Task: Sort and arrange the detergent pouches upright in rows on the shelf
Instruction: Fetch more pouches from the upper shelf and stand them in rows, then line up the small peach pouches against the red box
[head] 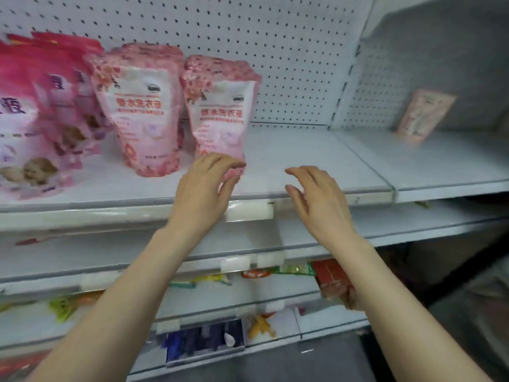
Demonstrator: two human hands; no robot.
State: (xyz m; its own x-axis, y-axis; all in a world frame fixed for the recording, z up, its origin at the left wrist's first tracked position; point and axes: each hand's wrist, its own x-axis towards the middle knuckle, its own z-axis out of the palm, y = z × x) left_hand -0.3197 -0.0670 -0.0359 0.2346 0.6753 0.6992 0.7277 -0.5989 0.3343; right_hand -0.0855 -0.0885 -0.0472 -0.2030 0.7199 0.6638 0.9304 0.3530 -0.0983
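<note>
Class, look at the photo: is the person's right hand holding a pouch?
No, the right hand hangs open over the shelf, with a clear gap between it and the nearest pouch.

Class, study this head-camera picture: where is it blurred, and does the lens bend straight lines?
Head view: the dark pink pouches at far left are smeared, their print doubled; the light pink pouches are soft yet partly legible; the lone pouch at right is hazy; the shelf edge bows slightly with wide-angle distortion; light is even, no hard shadows beneath the left hand or right hand.
</note>
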